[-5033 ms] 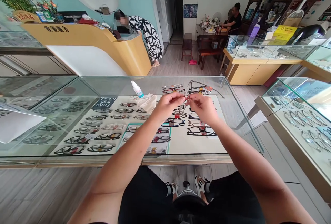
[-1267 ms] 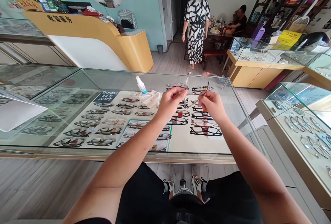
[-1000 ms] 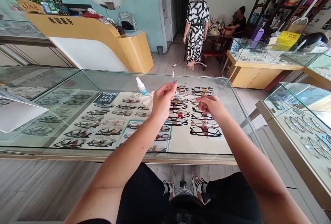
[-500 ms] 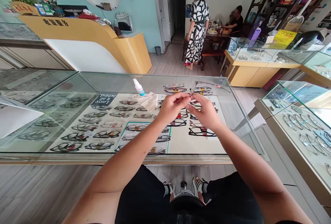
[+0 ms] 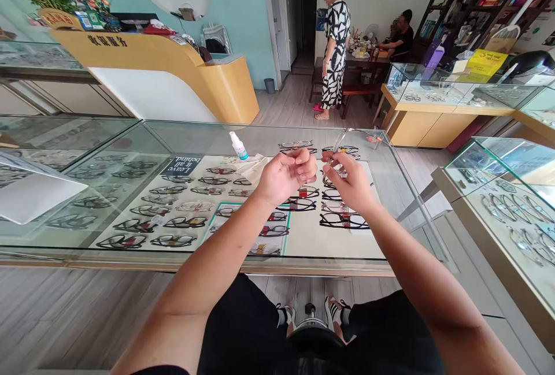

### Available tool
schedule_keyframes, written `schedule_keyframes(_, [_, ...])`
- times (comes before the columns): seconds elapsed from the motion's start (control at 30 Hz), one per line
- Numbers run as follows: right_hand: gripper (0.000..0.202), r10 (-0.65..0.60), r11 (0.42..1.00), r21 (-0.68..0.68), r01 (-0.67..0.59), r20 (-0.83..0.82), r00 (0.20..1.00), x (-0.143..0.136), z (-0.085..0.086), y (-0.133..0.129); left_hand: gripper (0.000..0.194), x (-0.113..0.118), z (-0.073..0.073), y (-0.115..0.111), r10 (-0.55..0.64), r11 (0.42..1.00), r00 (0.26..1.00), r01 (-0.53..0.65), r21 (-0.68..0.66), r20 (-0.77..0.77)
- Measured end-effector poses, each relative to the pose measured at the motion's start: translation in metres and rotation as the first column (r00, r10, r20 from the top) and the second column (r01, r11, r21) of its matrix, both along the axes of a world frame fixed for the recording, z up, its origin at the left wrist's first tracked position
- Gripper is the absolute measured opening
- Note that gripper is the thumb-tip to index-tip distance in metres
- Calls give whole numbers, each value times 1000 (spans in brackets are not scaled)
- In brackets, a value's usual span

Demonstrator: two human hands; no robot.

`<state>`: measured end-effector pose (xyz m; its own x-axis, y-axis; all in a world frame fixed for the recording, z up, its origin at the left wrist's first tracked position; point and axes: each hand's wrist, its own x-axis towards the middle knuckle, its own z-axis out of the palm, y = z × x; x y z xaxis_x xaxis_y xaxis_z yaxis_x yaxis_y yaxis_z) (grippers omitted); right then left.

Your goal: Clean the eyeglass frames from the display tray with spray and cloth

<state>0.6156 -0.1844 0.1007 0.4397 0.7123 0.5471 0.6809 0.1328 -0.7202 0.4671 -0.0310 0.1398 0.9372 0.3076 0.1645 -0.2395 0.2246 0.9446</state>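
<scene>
Above the glass showcase (image 5: 303, 263), my right hand (image 5: 347, 178) pinches a pair of clear-framed glasses (image 5: 342, 139), whose thin temples point up and away. My left hand (image 5: 289, 175) is just to the left, apart from the glasses, its fingers curled inward; whether something small is in them cannot be made out. Left of my left hand, a pale cleaning cloth (image 5: 252, 169) lies on the glass top. Beside it stands a small white spray bottle with blue liquid (image 5: 239, 147). Rows of glasses (image 5: 186, 222) show through the glass beneath my arms.
A white folded board (image 5: 39, 190) stands at the left on the showcase. More showcases (image 5: 511, 201) are on the right. A wooden reception counter (image 5: 234, 86) stands across the floor. One person in a patterned dress (image 5: 336, 45) stands behind; another sits at a table.
My left hand has come off the glasses and moved slightly left. My right hand keeps hold of them and has shifted a little right. The standing person has turned and changed stance.
</scene>
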Motion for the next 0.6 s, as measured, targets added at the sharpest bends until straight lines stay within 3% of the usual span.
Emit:
schedule_keyframes(0.27, [19,2,1000,-10,-3,-44,999,3,2,-1,41,-1,-2,1,-63,998,997,64,-17,47])
schedule_keyframes(0.6, [31,-17,1000,-12,16,-128,992,11,9,-6,43,-1,2,2,-51,999,998,51,-6,45])
